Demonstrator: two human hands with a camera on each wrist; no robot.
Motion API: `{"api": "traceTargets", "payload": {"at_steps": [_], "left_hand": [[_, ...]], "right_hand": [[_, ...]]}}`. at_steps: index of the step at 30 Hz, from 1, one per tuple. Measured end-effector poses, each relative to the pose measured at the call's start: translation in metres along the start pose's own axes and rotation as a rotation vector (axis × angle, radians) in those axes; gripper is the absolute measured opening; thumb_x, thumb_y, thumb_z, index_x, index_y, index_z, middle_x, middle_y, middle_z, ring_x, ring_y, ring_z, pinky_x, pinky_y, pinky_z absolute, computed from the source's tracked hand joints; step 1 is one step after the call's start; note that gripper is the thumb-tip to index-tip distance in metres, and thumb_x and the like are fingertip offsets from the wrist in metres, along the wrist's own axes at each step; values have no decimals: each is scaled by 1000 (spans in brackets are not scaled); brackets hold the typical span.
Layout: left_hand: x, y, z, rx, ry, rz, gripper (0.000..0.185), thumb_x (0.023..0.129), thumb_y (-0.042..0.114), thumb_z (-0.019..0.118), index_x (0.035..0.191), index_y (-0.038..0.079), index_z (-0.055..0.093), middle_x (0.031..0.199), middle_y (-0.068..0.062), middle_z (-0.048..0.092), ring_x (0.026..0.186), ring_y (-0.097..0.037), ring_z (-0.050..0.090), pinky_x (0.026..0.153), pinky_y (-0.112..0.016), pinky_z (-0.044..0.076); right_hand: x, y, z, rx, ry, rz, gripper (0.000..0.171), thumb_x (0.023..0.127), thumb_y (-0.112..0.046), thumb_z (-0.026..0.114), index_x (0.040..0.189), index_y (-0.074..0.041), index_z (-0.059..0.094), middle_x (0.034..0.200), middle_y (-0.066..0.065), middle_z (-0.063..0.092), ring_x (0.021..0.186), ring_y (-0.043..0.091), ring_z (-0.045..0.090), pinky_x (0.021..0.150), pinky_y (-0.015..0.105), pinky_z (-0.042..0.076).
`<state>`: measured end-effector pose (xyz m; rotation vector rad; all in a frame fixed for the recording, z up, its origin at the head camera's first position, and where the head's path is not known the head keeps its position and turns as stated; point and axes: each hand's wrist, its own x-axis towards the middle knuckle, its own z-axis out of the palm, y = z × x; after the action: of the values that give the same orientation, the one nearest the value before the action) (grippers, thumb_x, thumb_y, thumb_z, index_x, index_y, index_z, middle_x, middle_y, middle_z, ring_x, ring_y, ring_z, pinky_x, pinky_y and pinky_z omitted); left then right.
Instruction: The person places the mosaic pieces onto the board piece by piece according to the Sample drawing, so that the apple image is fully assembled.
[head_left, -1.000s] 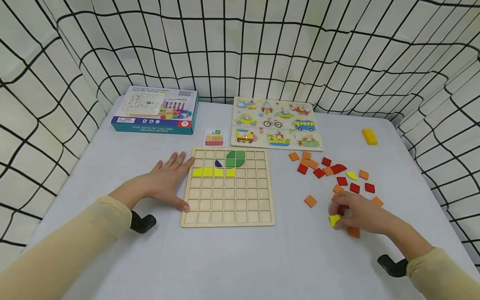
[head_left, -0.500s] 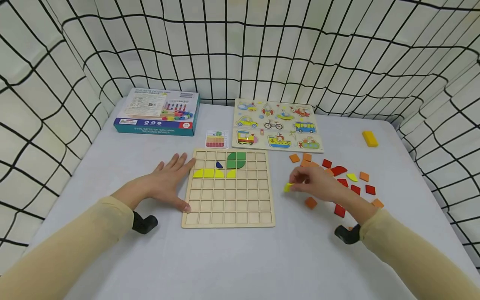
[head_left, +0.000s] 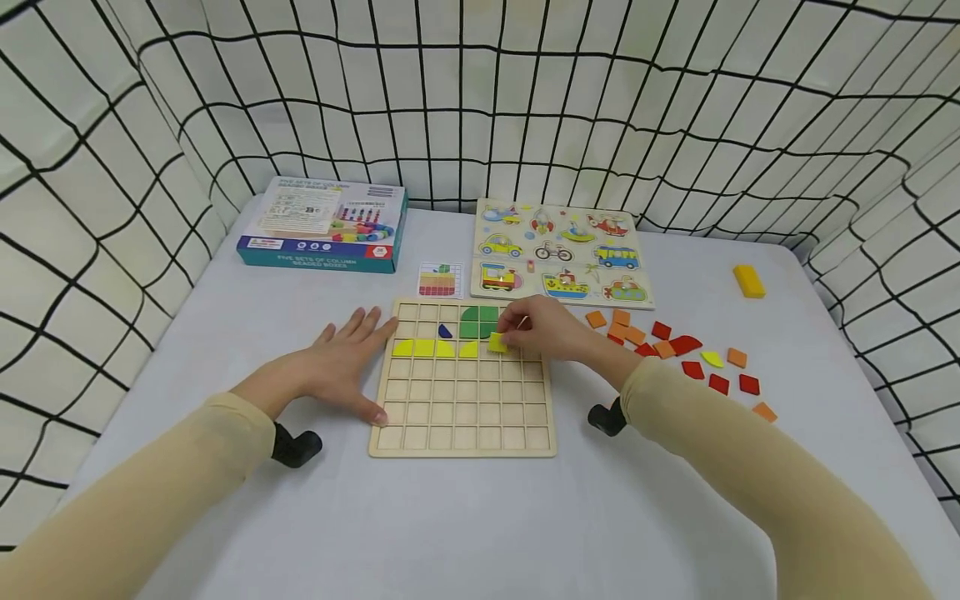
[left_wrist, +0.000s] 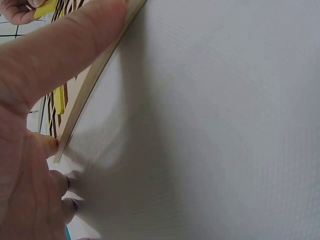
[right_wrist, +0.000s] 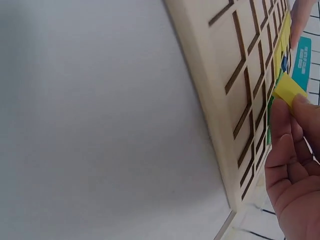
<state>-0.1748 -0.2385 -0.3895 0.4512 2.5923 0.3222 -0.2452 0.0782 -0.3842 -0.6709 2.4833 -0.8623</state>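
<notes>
My right hand point(head_left: 551, 332) pinches a yellow square tile point(head_left: 498, 342) between thumb and fingertips and holds it low over the wooden grid board point(head_left: 462, 417), at the right end of the row of yellow tiles point(head_left: 426, 348) that already sits in the third row of cells; whether the tile touches the board I cannot tell. In the right wrist view the same tile point(right_wrist: 290, 90) shows at my fingertips point(right_wrist: 300, 107), tilted above the board's cells point(right_wrist: 235, 75). Just above that row a green rounded shape point(head_left: 480, 321) and a small blue piece point(head_left: 446, 332) lie in the board. My left hand point(head_left: 341, 367) lies flat on the white table point(head_left: 480, 517), fingers spread and straight, with the thumb and the fingertips against the left edge of the board; the left wrist view shows my thumb point(left_wrist: 60, 55) pressed along that edge point(left_wrist: 95, 80). To the right of the board a loose scatter of red and orange tiles point(head_left: 675, 350) lies on the table, with one more yellow piece point(head_left: 712, 359) among them. Behind the board lie a small pattern card point(head_left: 440, 280), a vehicle puzzle board point(head_left: 561, 252) and a blue box point(head_left: 324, 225); a yellow block point(head_left: 749, 281) sits far right.
</notes>
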Motion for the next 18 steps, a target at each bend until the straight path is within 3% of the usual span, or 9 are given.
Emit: {"api": "traceTargets", "payload": {"at_steps": [9,18], "left_hand": [[1,0,1,3,-1,-3,141,63,66,87,165,6,9,171,-27,-1,156,-52,-5,117,-79,2],[-2,0,0,5,2,-2,141,62,66,87,165,6,10,170,-27,0,156,-52,-4,117,-79,3]], "right_hand": [[12,-7,10,-64,-34,-3,8,97,-17,72,101,-11,76,96,2,72,88,17,58,79,24,49],[15,-11,17,-174,0,-22,9,94,-17,75,100,-12,80,98,1,76,94,18,59,82,27,52]]}}
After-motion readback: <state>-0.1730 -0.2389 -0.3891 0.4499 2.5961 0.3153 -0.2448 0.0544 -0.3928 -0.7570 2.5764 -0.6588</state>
